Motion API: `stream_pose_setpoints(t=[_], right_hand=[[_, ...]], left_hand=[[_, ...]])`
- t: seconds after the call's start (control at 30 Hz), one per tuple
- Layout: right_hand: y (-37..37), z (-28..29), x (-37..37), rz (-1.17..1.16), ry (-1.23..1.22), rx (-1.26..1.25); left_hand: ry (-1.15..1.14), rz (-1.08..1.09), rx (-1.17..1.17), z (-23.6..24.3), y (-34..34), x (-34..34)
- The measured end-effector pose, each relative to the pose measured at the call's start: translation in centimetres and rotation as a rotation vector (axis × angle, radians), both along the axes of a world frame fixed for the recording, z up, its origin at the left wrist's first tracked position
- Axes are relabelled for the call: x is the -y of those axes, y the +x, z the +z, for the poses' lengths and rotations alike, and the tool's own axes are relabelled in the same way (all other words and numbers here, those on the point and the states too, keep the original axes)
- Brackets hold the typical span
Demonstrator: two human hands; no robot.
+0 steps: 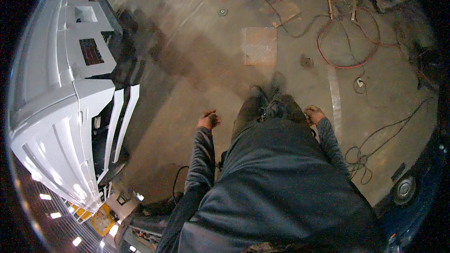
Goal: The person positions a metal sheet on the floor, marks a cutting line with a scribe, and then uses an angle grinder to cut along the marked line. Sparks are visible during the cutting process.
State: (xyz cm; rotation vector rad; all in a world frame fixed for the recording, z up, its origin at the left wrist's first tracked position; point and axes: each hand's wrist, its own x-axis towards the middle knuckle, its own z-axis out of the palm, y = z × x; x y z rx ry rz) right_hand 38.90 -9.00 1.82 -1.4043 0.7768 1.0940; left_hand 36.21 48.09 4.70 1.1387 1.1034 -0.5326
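Note:
My left hand point(209, 120) hangs beside my left thigh, apart from it. Its fingers are curled in and look darkly smudged; I make out nothing held in them. Close by my right thigh is my right hand point(315, 114), its fingers bent inward toward the leg. The inner side of that hand is hidden, so whether it holds a small thing does not show. Dark trousers point(245, 112) and shoes are between the two hands, above the concrete floor point(187, 98).
A large white vehicle body point(51, 89) with cut-outs and slats stands along the left. A flat brownish sheet point(260, 47) lies ahead. To the right are a red hose point(320, 49), a looped dark cable point(361, 158) and a dark vehicle's wheel point(404, 189).

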Motion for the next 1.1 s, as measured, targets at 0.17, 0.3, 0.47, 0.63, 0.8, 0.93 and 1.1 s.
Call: stream_pose_setpoints(t=[0.17,0.3,0.47,0.63,0.8,0.93,1.1], right_hand=[[1.5,1.0,-1.4,0.260,-0.046,0.093],[1.7,2.7,-1.8,0.471,-0.214,0.264],[-0.3,3.5,-3.0,0.610,-0.383,0.358],[-3.2,3.9,-6.9,0.592,-0.344,0.393],[-11.2,1.4,-5.8,0.629,-0.497,0.558],[-15.7,-0.8,-8.3,0.475,-0.390,0.516],[-20.5,3.0,-7.8,0.438,-0.454,0.573]], left_hand=[[-0.583,0.323,0.024,-2.7,-6.8,-1.6],[-0.298,0.070,-0.064,-4.2,-10.6,0.8],[-0.023,-0.306,-0.065,-4.4,-12.5,1.7],[0.054,-0.445,0.291,-5.9,-15.1,-4.1],[-0.020,0.046,0.096,-4.9,-13.1,-1.4],[0.125,-0.281,0.386,-10.8,-23.0,-9.9],[-0.437,0.329,-0.207,-13.8,-31.9,-8.7]])
